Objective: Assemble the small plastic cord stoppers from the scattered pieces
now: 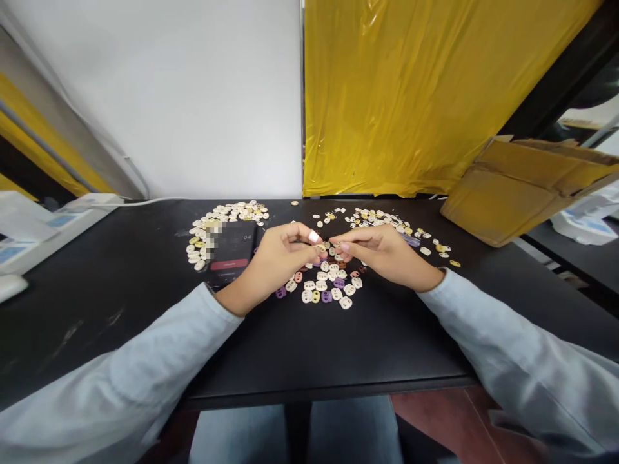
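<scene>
Fingers (pixel 315 237) pinching small oval bead (pixel 322 247), glossy beads (pixel 329 283)

We held one small yellowish oval plastic piece (pixel 323 246) between the fingertips of both hands, just above the black desk (pixel 387 335); it was too small for us to tell its tilt. Right beneath it lay a loose cluster of small oval two-holed plastic pieces (pixel 329 283), mostly cream-white, with a few purple, brown and yellow ones mixed in, lying flat and touching one another. Our left hand (pixel 278 261) pinched with thumb and forefinger, the other fingers curled; our right hand (pixel 382 250) met it from the opposite side, its fingertips touching the same piece. Both hands hovered over the cluster.
</scene>
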### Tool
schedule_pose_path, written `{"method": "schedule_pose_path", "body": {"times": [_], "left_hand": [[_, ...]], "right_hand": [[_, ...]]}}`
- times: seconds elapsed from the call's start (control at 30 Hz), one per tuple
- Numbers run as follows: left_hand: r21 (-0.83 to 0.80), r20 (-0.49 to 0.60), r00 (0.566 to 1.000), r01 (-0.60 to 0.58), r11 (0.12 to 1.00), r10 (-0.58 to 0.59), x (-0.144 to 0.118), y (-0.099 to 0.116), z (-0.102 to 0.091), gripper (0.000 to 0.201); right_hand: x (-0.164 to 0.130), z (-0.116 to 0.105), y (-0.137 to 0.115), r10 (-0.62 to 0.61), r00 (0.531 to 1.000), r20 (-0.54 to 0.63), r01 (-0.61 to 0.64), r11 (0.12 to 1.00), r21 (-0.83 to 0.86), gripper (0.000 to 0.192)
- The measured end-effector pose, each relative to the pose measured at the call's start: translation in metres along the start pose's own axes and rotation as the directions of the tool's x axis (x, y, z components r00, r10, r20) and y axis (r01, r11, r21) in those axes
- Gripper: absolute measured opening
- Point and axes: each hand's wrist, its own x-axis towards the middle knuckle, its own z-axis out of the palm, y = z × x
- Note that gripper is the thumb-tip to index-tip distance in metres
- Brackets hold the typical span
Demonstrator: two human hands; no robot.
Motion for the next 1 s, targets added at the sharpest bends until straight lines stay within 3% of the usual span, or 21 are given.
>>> {"method": "schedule_pose_path", "body": {"times": [0.13,0.3,0.6,1.0], "left_hand": [[0.080,0.053,0.998,0.039,0.996,-0.043,0.000,0.001,0.001,0.013],[0.085,0.116,0.993,0.005,0.996,-0.015,-0.001,-0.001,0.001,0.013],[0.042,0.077,0.996,0.039,0.998,-0.042,-0.001,0.002,0.002,0.012],[0.033,0.090,0.994,0.059,0.998,-0.062,-0.001,-0.002,0.002,0.017]], "right_hand": [[-0.002,0.005,-0.005,-0.007,1.000,0.026,0.008,1.000,-0.008,0.022],[-0.003,0.008,-0.009,0.017,1.000,0.023,-0.019,0.996,0.082,0.019],[-0.001,0.007,-0.005,0.012,0.998,-0.057,-0.008,0.998,0.068,0.011],[-0.003,0.015,-0.008,-0.023,0.999,-0.047,0.029,0.990,0.137,0.009]]}}
